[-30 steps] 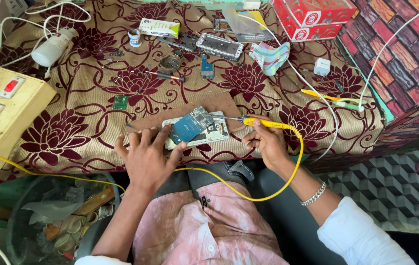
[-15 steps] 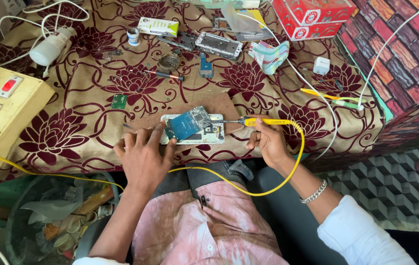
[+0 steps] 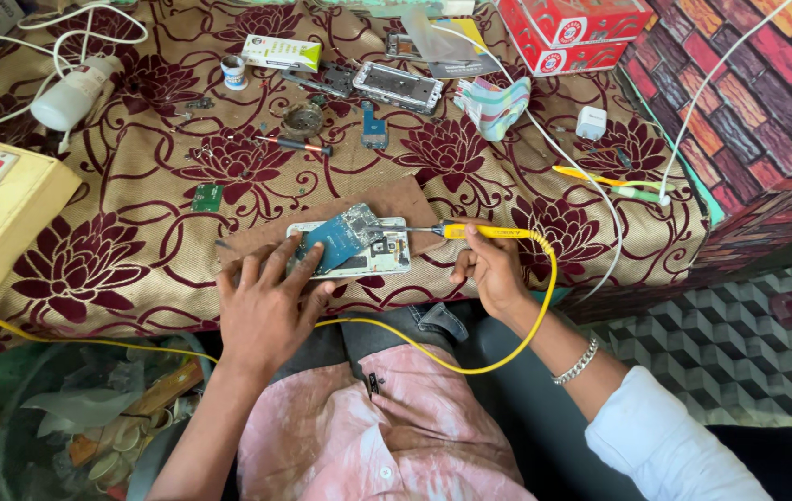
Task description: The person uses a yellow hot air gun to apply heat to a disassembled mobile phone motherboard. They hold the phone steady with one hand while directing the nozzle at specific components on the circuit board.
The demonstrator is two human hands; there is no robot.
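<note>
The left hand (image 3: 266,311) is pressing spread fingers on an opened phone (image 3: 351,249) lying on a brown board (image 3: 396,199) near the surface's front edge. The right hand (image 3: 491,267) is pinching a yellow soldering iron (image 3: 479,232), its tip touching the phone. A red box (image 3: 574,23) is sitting at the back right, a white-and-green carton (image 3: 281,52) at the back left.
</note>
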